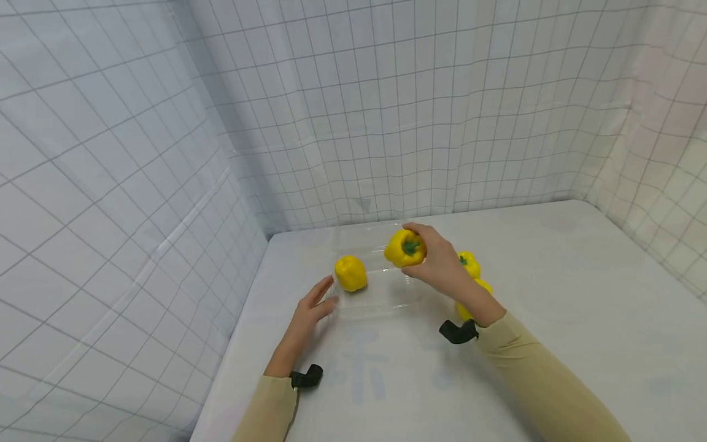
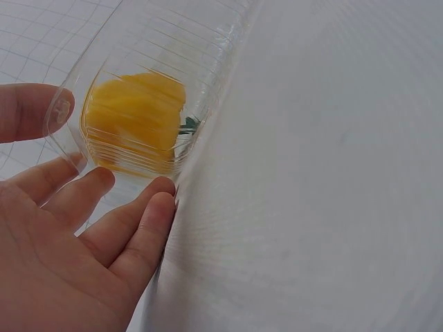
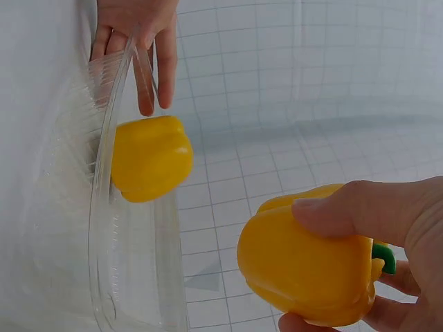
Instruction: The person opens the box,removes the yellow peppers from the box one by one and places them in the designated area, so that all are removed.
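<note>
My right hand (image 1: 439,261) grips a yellow bell pepper (image 1: 405,248) and holds it up over the right part of a clear plastic container (image 1: 386,306). Its green stem (image 3: 384,257) shows near the palm in the right wrist view. A second yellow bell pepper (image 1: 350,274) lies in the left part of the container; the left wrist view shows it through the ribbed wall. My left hand (image 1: 309,313) touches the container's left end with fairly straight fingers (image 2: 97,190), the thumb apart from them at the rim.
Beside the container on the right, more yellow bell peppers (image 1: 469,264) lie on the white table (image 1: 552,307), partly hidden by the right hand and wrist. White grid-patterned curtains (image 1: 386,110) enclose the table at the back and sides. The container's clear lid (image 1: 364,233) appears raised behind it.
</note>
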The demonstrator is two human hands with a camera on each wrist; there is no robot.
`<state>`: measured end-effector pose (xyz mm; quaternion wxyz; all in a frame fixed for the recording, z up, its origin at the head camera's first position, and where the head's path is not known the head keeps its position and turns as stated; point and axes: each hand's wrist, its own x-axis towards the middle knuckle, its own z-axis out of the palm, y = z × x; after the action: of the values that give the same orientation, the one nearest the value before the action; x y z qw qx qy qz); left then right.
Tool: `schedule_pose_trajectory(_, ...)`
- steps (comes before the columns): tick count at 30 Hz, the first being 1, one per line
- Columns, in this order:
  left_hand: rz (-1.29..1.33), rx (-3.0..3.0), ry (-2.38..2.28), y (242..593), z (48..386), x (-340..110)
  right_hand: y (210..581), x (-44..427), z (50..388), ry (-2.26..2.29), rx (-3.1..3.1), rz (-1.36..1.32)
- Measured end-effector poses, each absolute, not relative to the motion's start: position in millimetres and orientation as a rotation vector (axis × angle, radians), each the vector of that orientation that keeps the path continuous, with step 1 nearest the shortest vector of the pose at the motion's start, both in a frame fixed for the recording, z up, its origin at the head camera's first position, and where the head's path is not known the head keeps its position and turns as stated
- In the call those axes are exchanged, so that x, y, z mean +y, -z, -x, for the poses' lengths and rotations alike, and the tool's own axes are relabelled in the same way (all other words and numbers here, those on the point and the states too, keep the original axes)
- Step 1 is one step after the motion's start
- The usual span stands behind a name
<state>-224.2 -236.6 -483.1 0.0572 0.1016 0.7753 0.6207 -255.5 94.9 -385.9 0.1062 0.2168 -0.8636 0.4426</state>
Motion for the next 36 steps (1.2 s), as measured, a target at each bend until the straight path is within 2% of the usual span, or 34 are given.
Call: schedule_pose_trajectory(36,-0.287,2.337,-1.897,487.1,226.8,-238.0,370.1,186.1,251.9,-1.125,-2.537,-0.481)
